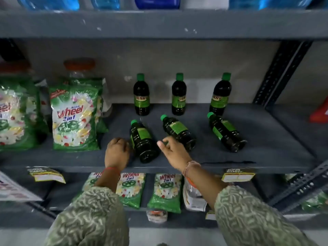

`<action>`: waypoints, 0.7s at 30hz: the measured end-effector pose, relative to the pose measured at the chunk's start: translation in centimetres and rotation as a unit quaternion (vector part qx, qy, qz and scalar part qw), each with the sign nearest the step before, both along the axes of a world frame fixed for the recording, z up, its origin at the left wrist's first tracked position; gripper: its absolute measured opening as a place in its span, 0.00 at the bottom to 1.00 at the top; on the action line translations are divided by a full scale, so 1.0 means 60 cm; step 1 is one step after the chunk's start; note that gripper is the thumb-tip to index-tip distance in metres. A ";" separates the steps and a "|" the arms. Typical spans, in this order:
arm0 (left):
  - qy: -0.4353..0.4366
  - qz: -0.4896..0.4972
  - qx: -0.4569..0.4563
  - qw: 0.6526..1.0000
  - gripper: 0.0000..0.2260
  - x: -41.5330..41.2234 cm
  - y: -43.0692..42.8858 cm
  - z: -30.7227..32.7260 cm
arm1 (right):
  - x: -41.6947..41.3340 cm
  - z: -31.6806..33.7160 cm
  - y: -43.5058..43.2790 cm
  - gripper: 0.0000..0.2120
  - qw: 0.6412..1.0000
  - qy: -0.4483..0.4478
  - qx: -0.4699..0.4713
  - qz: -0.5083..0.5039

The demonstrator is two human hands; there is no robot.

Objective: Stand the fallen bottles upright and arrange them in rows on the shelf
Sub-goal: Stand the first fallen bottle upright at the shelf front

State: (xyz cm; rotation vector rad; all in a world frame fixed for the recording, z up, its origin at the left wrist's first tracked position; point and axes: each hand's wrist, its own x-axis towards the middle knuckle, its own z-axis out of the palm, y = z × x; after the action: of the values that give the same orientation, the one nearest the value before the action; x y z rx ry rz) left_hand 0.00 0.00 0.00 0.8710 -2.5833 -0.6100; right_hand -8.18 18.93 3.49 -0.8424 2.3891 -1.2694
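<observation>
Three dark bottles with green caps stand upright in a row at the back of the grey shelf (266, 139): the left one (141, 96), the middle one (178, 95) and the right one (220, 95). In front of them three more lie on their sides, caps pointing back-left: the left fallen bottle (142, 139), the middle fallen bottle (177, 132) and the right fallen bottle (225, 132). My left hand (117, 152) rests at the left side of the left fallen bottle, fingers curled against it. My right hand (173, 150) hovers between the left and middle fallen bottles, fingers loosely bent, holding nothing.
Green Wheel detergent packs (74, 118) stand at the left of the shelf, with an orange-lidded jar (79, 67) behind them. More packs (165, 190) lie on the shelf below. Blue bottles line the shelf above. A perforated metal upright (282, 71) is at the right.
</observation>
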 end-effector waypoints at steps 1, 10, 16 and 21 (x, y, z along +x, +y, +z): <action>-0.029 0.005 0.002 1.000 0.14 -0.003 -0.009 -0.008 | -0.002 -0.009 -0.016 0.21 1.000 -0.017 0.019 -0.003; -0.153 -0.033 -0.053 0.986 0.24 -0.015 -0.030 -0.030 | -0.037 0.011 -0.149 0.43 0.978 -0.186 0.081 -0.041; -0.143 -0.028 -0.045 0.988 0.24 -0.018 -0.033 -0.037 | -0.054 -0.012 -0.171 0.36 0.987 -0.153 -0.011 -0.054; -0.143 -0.023 -0.044 0.989 0.24 -0.018 -0.033 -0.037 | -0.082 0.025 -0.160 0.25 0.995 -0.024 -0.068 -0.065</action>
State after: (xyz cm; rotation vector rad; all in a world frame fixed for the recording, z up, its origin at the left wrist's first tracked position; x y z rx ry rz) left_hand -1.08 -1.97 -2.23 0.9295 -2.8681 -0.4035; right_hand -13.11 9.31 4.98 -0.6930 2.3759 -1.4991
